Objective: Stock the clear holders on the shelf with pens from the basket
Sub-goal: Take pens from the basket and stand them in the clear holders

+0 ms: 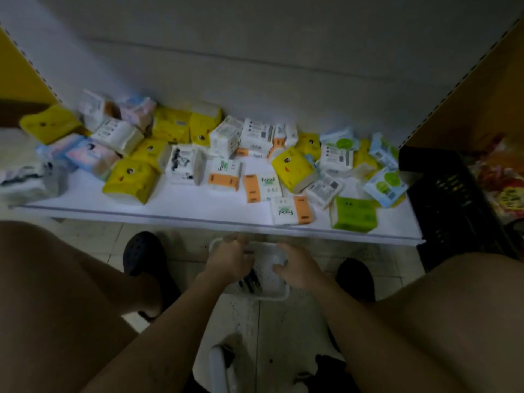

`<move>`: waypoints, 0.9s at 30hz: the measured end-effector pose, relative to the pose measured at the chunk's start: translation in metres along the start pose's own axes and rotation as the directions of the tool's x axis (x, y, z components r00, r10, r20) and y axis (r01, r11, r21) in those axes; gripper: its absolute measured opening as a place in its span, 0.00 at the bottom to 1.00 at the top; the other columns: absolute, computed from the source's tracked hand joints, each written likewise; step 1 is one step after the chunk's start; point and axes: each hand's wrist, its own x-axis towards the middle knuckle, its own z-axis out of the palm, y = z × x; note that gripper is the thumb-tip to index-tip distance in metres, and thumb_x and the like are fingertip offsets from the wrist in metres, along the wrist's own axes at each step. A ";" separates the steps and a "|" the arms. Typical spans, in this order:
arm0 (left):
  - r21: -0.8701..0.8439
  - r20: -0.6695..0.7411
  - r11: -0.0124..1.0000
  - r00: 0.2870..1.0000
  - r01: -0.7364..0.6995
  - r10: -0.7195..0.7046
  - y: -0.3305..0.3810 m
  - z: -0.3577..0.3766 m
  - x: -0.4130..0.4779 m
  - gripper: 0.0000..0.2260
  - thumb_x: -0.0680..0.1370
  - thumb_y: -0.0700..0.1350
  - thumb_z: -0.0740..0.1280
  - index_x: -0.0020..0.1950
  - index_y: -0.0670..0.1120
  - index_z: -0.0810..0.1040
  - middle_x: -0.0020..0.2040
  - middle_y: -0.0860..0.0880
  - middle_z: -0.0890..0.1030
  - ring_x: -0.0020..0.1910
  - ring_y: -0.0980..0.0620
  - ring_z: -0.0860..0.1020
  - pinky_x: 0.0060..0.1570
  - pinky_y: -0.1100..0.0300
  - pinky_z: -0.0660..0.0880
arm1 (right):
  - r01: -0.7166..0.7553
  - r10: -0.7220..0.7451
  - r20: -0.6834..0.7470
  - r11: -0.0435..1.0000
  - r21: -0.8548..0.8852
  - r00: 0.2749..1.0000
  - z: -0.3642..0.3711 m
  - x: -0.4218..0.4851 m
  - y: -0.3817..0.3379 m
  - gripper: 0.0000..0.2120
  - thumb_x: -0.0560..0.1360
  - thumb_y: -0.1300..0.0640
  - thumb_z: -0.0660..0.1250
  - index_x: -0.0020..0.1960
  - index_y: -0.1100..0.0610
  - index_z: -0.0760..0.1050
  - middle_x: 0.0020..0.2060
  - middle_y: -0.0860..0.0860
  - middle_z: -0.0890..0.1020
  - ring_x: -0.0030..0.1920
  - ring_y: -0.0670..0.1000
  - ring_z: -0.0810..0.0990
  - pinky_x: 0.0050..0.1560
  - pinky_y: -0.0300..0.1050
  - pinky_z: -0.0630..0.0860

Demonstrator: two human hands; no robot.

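knees (42, 293) flank left hand (229, 259), right hand (297, 269) at basket (272, 297); packs (259, 187) lettering blurred.

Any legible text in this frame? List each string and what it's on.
"Fooal" (blurred, best guess): white-and-orange tissue pack.
"Fooal", upside down: second white-and-orange pack at the front edge of the white shelf.
Print and barcodes on white packs, yellow packs, green pack: too blurred to read.

Back wall (255, 38): pale grey, plain
Shelf (198, 205): white, low
Side panels (17, 75): yellow
Floor (283, 321): pale tiles, speckled
Light: dim
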 end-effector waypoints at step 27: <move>0.171 0.540 0.940 0.771 0.294 -0.339 -0.083 0.157 0.107 0.30 0.82 0.54 0.56 0.79 0.45 0.48 0.78 0.37 0.48 0.77 0.38 0.47 0.75 0.43 0.45 | -0.321 0.273 0.279 0.935 0.147 0.921 0.084 0.083 0.064 0.24 0.74 0.53 0.71 0.67 0.56 0.70 0.66 0.55 0.69 0.53 0.51 0.71 0.46 0.37 0.70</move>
